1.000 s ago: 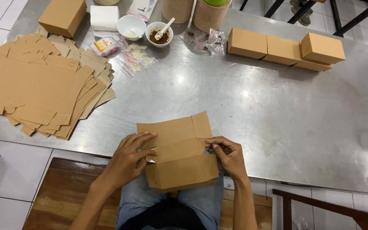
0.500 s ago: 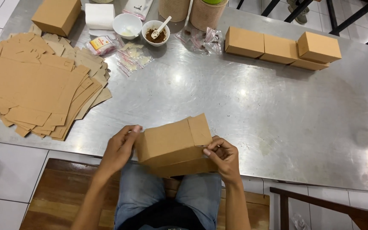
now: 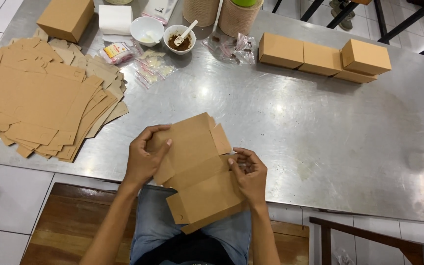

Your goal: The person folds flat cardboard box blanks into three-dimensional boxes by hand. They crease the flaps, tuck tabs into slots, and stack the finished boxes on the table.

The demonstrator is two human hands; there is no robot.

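Head view, both hands (image 3: 145, 157) gripping half-folded cardboard box (image 3: 199, 172)

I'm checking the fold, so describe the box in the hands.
The box is plain brown cardboard, half folded, creased into panels, with a small flap raised at its upper right and a tab notch at the lower left. It tilts over the table edge and the lap. The left hand holds its upper left; the right hand holds its right side.
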